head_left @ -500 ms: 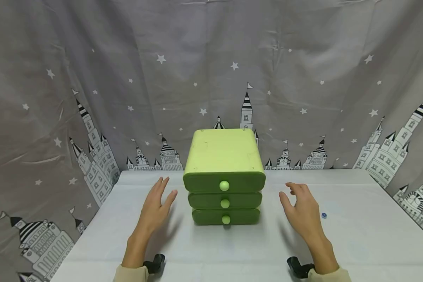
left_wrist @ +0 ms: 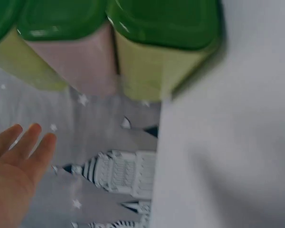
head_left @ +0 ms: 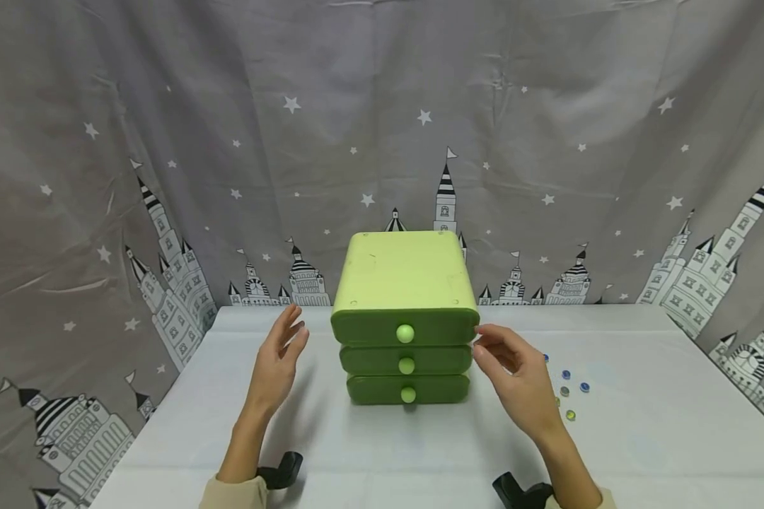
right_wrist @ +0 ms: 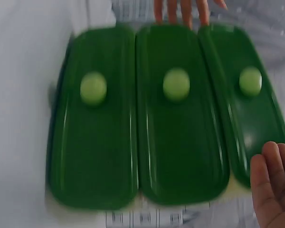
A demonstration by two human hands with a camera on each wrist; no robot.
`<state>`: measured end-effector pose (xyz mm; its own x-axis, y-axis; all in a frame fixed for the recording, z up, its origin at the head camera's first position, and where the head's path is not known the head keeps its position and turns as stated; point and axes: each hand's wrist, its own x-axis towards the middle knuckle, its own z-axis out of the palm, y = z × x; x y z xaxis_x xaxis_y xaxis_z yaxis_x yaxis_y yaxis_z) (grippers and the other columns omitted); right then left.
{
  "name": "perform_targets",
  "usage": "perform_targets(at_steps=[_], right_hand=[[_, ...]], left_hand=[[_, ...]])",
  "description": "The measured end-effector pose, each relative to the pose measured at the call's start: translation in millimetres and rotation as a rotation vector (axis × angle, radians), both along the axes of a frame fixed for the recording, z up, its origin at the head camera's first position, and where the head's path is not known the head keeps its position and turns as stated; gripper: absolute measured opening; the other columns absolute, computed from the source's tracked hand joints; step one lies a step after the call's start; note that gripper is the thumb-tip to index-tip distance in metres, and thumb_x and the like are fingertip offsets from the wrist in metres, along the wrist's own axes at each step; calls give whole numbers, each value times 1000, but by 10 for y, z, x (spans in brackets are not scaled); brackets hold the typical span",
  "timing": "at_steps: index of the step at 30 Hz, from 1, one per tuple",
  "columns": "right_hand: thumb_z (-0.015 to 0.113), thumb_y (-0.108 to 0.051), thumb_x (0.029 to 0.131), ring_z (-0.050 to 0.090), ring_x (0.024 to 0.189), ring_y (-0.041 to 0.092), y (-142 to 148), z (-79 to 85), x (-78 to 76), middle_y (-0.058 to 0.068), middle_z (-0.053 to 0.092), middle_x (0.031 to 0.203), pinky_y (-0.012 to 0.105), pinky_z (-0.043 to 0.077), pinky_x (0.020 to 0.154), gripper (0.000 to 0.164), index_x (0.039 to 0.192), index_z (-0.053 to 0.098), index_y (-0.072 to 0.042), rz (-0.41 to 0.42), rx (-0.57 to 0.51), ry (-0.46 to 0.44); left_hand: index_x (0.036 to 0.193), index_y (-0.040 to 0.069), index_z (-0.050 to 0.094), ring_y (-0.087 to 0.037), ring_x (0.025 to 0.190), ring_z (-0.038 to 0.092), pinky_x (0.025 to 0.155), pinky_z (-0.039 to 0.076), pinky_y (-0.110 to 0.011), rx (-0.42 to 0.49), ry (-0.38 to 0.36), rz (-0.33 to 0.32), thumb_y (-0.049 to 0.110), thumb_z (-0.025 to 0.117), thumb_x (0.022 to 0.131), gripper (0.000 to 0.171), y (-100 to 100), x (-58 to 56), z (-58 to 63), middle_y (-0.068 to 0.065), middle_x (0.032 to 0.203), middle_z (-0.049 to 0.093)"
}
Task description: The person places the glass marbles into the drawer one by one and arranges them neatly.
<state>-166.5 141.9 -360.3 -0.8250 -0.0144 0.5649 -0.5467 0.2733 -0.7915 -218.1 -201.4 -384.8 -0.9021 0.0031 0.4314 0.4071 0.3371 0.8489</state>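
A light-green cabinet (head_left: 407, 272) stands mid-table with three dark-green drawers, all pushed in. The top drawer (head_left: 363, 328), middle drawer (head_left: 369, 360) and bottom drawer (head_left: 375, 389) each carry a round pale-green knob (head_left: 405, 334). To the cabinet's left my left hand (head_left: 272, 371) hovers with relaxed fingers, apart from it; the left wrist view shows the same hand (left_wrist: 14, 175) below the cabinet's side. My right hand (head_left: 521, 382) is at the right end of the top two drawers, its fingers loosely bent and holding nothing. Whether its fingertips touch the cabinet I cannot tell.
Right of my right hand, several small round pieces lie on the white table (head_left: 662, 396), among them a blue piece (head_left: 585, 387) and a yellow-green piece (head_left: 570, 416). A grey curtain (head_left: 547, 85) with stars and castles hangs behind.
My right hand has moved left to the cabinet's right side, uncovering more of the small round pieces. My left hand has shifted slightly forward and left. The cabinet stays put.
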Motion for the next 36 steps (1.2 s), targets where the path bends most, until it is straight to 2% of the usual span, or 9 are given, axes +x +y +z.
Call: perform_targets(at_steps=[4, 7, 11, 16, 20, 22, 25, 31, 36], right_hand=[[61, -1, 95, 64, 97, 15, -159, 11, 49, 24, 63, 107, 23, 50, 86, 30, 123, 59, 9, 185, -84, -59], [61, -4, 95, 62, 104, 26, -267, -22, 57, 25, 61, 112, 28, 51, 89, 33, 126, 57, 7, 238, -82, -90], [63, -8, 95, 56, 114, 40, -402, -63, 68, 22, 57, 123, 34, 47, 96, 42, 134, 54, 1, 281, -49, -130], [63, -9, 95, 51, 119, 41, -526, -40, 62, 23, 53, 128, 39, 45, 100, 49, 141, 48, -4, 361, -53, -153], [63, -10, 95, 51, 119, 40, -569, -29, 59, 23, 53, 128, 40, 46, 98, 54, 145, 44, -7, 389, -59, -161], [64, -10, 95, 51, 119, 40, -579, -30, 58, 22, 53, 128, 38, 46, 97, 56, 147, 43, -9, 386, -58, -160], [64, -10, 95, 51, 118, 39, -583, -29, 48, 22, 53, 127, 36, 47, 96, 58, 148, 41, -11, 376, -61, -161], [60, -14, 97, 55, 118, 37, -577, 9, -35, 20, 56, 129, 40, 46, 98, 56, 149, 41, -12, 424, -58, -226], [57, -13, 99, 55, 115, 45, -584, 62, -156, 28, 56, 125, 41, 50, 93, 49, 144, 45, 0, 490, -139, -272]], left_hand=[[156, 5, 27, -34, 136, 40, 104, 38, -24, 85, 43, -83, 17, 42, 107, 53, 108, 27, 117, -16, 156, 33], [155, 3, 29, -35, 134, 42, 103, 41, -29, 146, 59, -94, 15, 40, 107, 51, 204, 19, 200, -17, 154, 35], [153, 2, 32, -33, 134, 41, 104, 40, -38, 199, 60, -87, 16, 41, 106, 50, 269, 8, 242, -16, 153, 36], [153, 1, 31, -35, 139, 35, 103, 41, -29, 178, 72, -105, 15, 42, 105, 52, 280, 3, 250, -15, 156, 32], [154, 3, 29, -35, 140, 33, 106, 39, -42, 172, 73, -143, 20, 41, 105, 54, 346, -86, 300, -14, 158, 29], [155, 3, 29, -34, 140, 34, 106, 36, -52, 177, 73, -171, 23, 41, 105, 55, 384, -151, 327, -13, 158, 29], [155, 3, 29, -34, 141, 33, 106, 33, -58, 184, 68, -209, 26, 40, 105, 56, 424, -230, 349, -13, 159, 28], [152, -1, 33, -38, 138, 36, 105, 32, -62, 189, 65, -284, 25, 38, 104, 55, 439, -272, 338, -16, 158, 27], [150, -1, 37, -34, 141, 33, 106, 32, -61, 164, 67, -295, 28, 37, 104, 55, 444, -304, 363, -15, 157, 30]])
